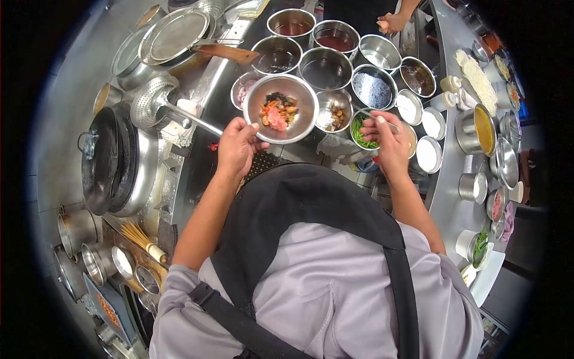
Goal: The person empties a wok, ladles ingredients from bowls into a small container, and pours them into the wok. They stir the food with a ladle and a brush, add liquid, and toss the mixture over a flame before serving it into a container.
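Note:
My left hand (238,149) grips a steel mixing bowl (307,100) by its near-left rim, thumb over the edge. In the bowl lie pink minced meat (277,119), orange and brown pieces and something dark and chopped. My right hand (390,149) is closed around a thin metal spoon (369,113), its bowl end hard to make out. Below that hand is a container of chopped green vegetables (360,131), partly covered by the fingers. Between the two hands stands a steel container with brown pieces (339,119).
Several steel pots of dark liquid (326,69) stand beyond the bowl. White-filled containers (429,154) are at right. A perforated ladle (154,99), a black wok (101,161) and a bamboo brush (143,239) are at left. Another person's hand (391,24) shows at the top.

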Motion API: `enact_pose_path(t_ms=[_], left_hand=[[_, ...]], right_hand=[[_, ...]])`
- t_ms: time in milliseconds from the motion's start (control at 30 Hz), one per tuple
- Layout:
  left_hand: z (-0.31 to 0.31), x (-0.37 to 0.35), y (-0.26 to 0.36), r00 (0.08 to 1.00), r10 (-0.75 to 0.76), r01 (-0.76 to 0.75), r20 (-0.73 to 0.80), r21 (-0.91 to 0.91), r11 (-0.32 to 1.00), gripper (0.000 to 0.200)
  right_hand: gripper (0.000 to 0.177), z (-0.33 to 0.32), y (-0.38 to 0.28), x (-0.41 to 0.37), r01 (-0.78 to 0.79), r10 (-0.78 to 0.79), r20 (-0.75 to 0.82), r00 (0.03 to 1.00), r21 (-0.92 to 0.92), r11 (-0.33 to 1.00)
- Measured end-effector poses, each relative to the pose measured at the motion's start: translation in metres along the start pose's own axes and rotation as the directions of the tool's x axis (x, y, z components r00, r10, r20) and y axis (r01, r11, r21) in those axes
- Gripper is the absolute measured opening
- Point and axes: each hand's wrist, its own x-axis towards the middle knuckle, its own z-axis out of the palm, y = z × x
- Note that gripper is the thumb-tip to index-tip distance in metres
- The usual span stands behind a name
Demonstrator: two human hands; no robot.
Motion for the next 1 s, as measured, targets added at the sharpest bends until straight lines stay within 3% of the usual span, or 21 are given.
enact_pose_path(t_ms=[67,167,267,433,500,633,867,900,1000], left_hand=[[-0.007,-0.004,0.001,0.995,0.059,-0.06,-0.084,-0.012,0.998,0.015],[-0.013,-0.012,0.004,0.989,0.089,-0.088,-0.117,0.017,0.996,0.014],[-0.017,-0.015,0.004,0.986,0.103,-0.101,-0.132,0.02,0.995,0.014],[-0.018,-0.02,0.004,0.982,0.15,-0.153,-0.118,-0.012,0.988,0.016],[-0.012,-0.023,0.007,0.978,0.158,-0.161,-0.137,-0.017,0.987,0.016],[-0.008,-0.023,0.005,0.972,0.18,-0.184,-0.154,-0.013,0.983,0.015],[-0.016,-0.042,-0.005,0.952,0.161,-0.187,-0.259,-0.08,0.979,0.013],[-0.023,-0.049,-0.008,0.947,0.151,-0.192,-0.282,-0.122,0.974,0.012],[-0.045,-0.078,-0.023,0.89,0.101,-0.19,-0.445,-0.159,0.969,0.011]], right_hand=[[0.021,-0.005,0.032,0.014,-0.236,0.237,-0.006,0.972,0.072,0.969],[0.02,-0.008,0.05,0.016,-0.287,0.295,-0.045,0.954,0.135,0.948],[0.022,-0.013,0.05,0.014,-0.263,0.265,-0.024,0.964,0.076,0.962],[0.033,-0.018,0.058,0.027,-0.303,0.296,0.111,0.949,0.052,0.951],[0.038,-0.025,0.058,0.034,-0.292,0.294,0.167,0.941,-0.04,0.956],[0.036,-0.049,0.038,0.04,-0.181,0.209,0.123,0.97,-0.204,0.962],[0.028,-0.049,0.014,0.05,-0.016,0.047,0.169,0.984,-0.179,0.984],[0.027,-0.042,0.017,0.051,0.033,0.008,0.195,0.981,-0.205,0.978],[0.024,-0.005,0.019,0.042,-0.01,0.051,0.345,0.937,-0.121,0.993]])
